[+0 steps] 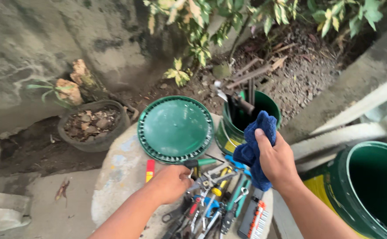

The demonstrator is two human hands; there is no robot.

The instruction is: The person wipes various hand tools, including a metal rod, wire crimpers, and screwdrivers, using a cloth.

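Down at lower centre of the frame, our left hand (172,182) rests curled on the pile of tools (215,199) on the concrete bench (118,172); can't tell if it's gripping any. Right hand (276,161) is bunched around a blue cloth (257,141), just beside the green bucket (246,121).

Labels and packages. A yellow label (225,142) wraps the lower wall of the green bucket (264,102) behind the tool pile. A second yellow label (324,188) bands the larger green bucket (350,177) at far right. No signs or screens.
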